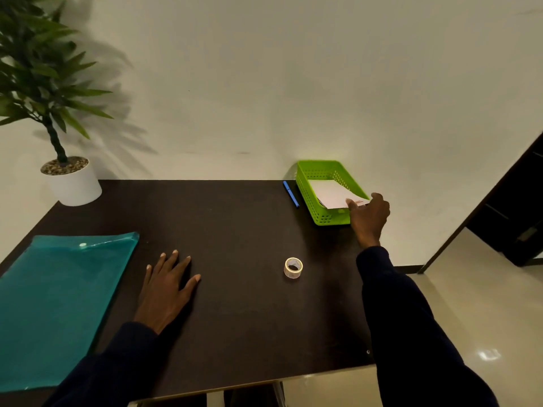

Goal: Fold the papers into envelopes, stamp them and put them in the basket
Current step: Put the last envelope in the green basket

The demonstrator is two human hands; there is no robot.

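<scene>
You have one view only, from the wide-angle camera on your head, facing forward and down over the dark table [235,224] toward the pale wall [293,83] behind it. It sits near: your sleeves enter from the bottom edge, your left hand [164,289] lies flat at centre-left, and your right hand [368,215] pinches the envelope [332,195] in the green basket [305,192] at the far right corner. The potted plant [73,186] marks the far left, and the floor [470,304] shows at right.

One green basket [306,195], one white envelope [330,193], one blue pen [291,194], one tape roll [293,268], one teal folder [58,304], one potted plant [72,183]
</scene>
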